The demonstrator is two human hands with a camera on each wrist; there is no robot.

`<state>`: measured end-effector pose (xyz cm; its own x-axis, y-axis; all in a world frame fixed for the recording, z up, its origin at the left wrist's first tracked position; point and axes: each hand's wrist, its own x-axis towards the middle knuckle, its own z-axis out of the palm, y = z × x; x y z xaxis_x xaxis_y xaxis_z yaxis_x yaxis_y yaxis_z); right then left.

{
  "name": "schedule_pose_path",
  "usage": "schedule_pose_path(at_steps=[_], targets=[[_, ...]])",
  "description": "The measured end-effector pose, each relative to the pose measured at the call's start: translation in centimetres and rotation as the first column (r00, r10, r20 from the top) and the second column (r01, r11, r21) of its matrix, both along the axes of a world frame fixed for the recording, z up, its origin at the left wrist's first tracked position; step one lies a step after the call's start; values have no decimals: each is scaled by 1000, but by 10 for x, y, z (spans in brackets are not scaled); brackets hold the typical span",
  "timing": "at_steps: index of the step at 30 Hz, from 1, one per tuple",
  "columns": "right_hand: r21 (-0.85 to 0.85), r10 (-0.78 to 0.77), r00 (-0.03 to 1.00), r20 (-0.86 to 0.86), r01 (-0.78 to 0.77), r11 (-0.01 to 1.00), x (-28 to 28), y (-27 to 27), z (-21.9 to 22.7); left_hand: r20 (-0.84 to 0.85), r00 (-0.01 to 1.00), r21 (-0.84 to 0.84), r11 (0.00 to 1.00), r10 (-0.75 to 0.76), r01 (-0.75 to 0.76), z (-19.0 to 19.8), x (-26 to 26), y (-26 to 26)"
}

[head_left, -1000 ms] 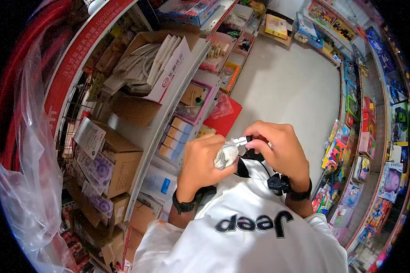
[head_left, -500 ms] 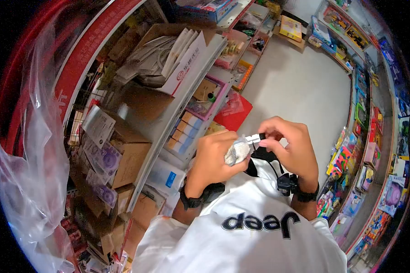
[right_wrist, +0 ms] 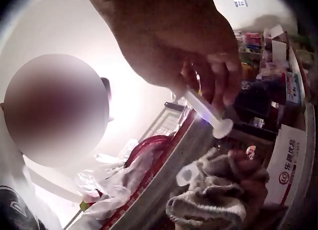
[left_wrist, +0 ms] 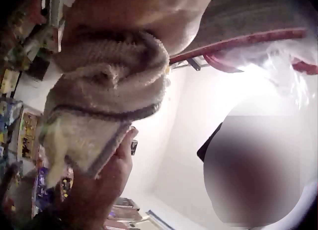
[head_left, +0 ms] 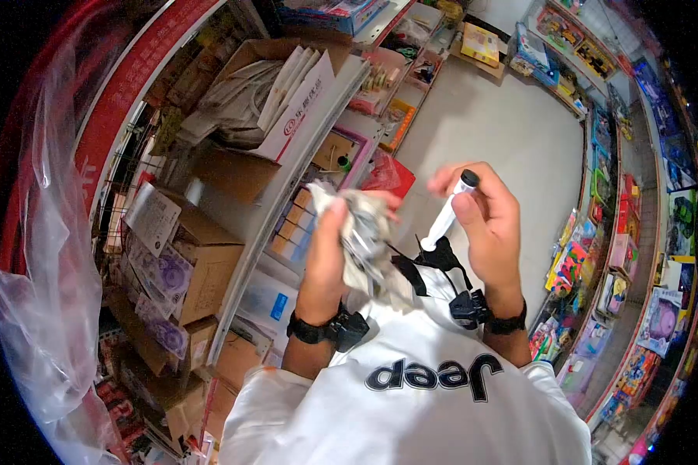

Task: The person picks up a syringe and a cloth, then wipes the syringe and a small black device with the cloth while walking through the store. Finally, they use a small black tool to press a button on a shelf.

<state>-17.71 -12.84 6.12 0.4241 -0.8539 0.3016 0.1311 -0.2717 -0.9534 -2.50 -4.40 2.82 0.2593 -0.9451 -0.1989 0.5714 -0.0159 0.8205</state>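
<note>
My left hand (head_left: 328, 244) grips a bunched, off-white knitted cloth (head_left: 363, 240) with grey edging, blurred in the head view. Close up in the left wrist view, the cloth (left_wrist: 107, 86) hangs in thick folds. To the right, my right hand (head_left: 495, 229) holds a slim white stick (head_left: 445, 218) between thumb and fingers. It has a black end at the top and a flared tip pointing down. In the right wrist view that stick (right_wrist: 204, 109) is apart from the cloth (right_wrist: 208, 202), where a small translucent round piece (right_wrist: 187, 175) shows at the folds.
Left of me, a shelf carries an open carton (head_left: 298, 108) of flat packets and a brown box (head_left: 209, 267). Clear plastic sheeting (head_left: 50, 294) hangs at far left. Shelves of packaged goods (head_left: 570, 256) line the right. Pale floor (head_left: 512, 132) lies ahead.
My hands have moved apart. The white stick, earlier mostly hidden at the left hand, now shows at length in my right hand, raised. The cloth has spread out of its tight bundle.
</note>
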Motion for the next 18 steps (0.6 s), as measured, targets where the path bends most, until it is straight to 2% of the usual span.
schedule_pose_path(at_steps=[2, 3, 5, 12, 16, 18], targets=[[295, 193, 962, -191, -131, 946, -13, 6, 14, -284, 954, 96, 993, 97, -72, -11, 12, -4], [134, 208, 937, -282, -176, 975, -12, 8, 15, -301, 943, 110, 988, 139, -110, -14, 13, -5], [-180, 180, 869, -460, -290, 940, -5, 13, 16, -334, 917, 141, 973, 218, -180, -17, 12, -8], [-181, 71, 825, -560, -205, 962, 11, 27, 15, -85, 952, 126, 950, 296, -284, -6, -5, -9], [-240, 41, 865, -500, -184, 953, 9, 27, 13, 97, 906, 92, 902, 413, -421, -6, -11, -8], [-271, 6, 875, -484, -156, 950, 10, 30, 12, 124, 879, 68, 880, 460, -470, -5, -14, -8]])
